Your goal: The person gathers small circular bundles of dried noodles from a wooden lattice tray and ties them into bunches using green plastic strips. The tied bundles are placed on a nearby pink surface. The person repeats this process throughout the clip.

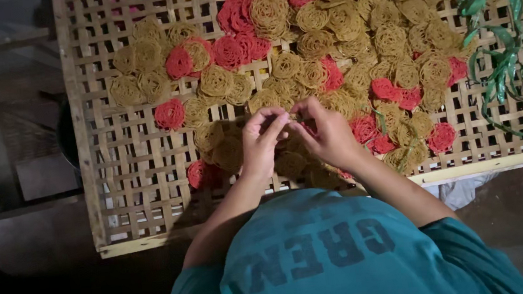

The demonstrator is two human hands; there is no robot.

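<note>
- Left hand [261, 142] and right hand [329, 135] meet fingertip to fingertip over the woven bamboo tray [125, 179], near its front edge.
- Both hands curl into a pinch on one small item between them; shadow hides it, so its kind and colour cannot be read for certain.
- The pinched spot sits at 12 o'clock from the person's teal shirt [323, 256]; both hands are equally near.
- Yellow coiled noodle discs [352, 29] spread from the hands toward 12 to 2 o'clock; too many and too overlapped for a count, several dozen.
- Red coiled discs [170, 114] lie scattered among them, roughly fifteen to twenty visible, nearest ones at 3 and 8 o'clock.
- The discs are round, with no long axis.
- One bundle of green strips [505, 59] lies at 2 o'clock, well apart.
</note>
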